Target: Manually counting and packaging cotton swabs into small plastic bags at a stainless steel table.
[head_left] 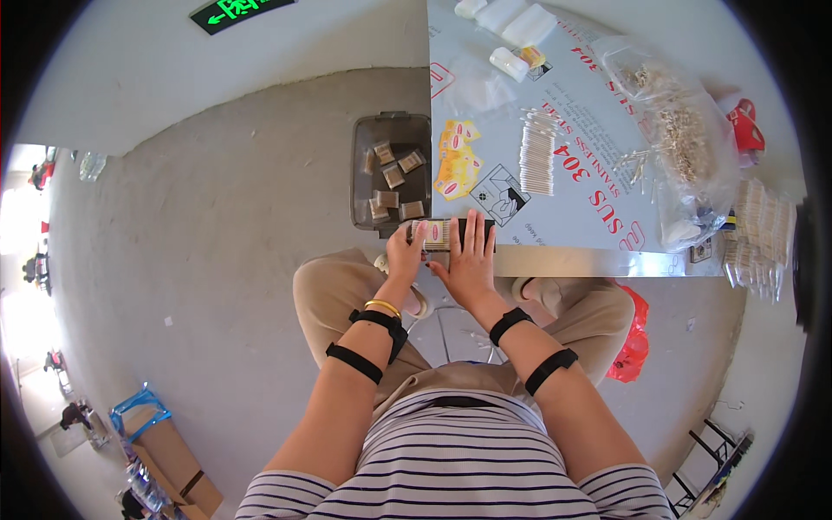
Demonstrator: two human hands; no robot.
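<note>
At the table's front edge, my left hand [406, 256] closes on the end of a small clear pack of cotton swabs [431, 234] with a yellow-and-red label. My right hand [471, 260] lies with straight fingers across the pack's other end and a black flat object [489, 236], whose kind I cannot make out. Beyond them on the table, yellow labels [458, 165] lie in a loose pile. To their right, cotton swabs [537, 156] are lined up in a neat row.
Left of the table stands a dark see-through bin [357, 186] holding several filled packs [393, 176]. A large clear bag of swabs [680, 130] lies at the table's right. Clear packs [758, 238] are heaped beside it. White plastic bundles [520, 22] lie at the back.
</note>
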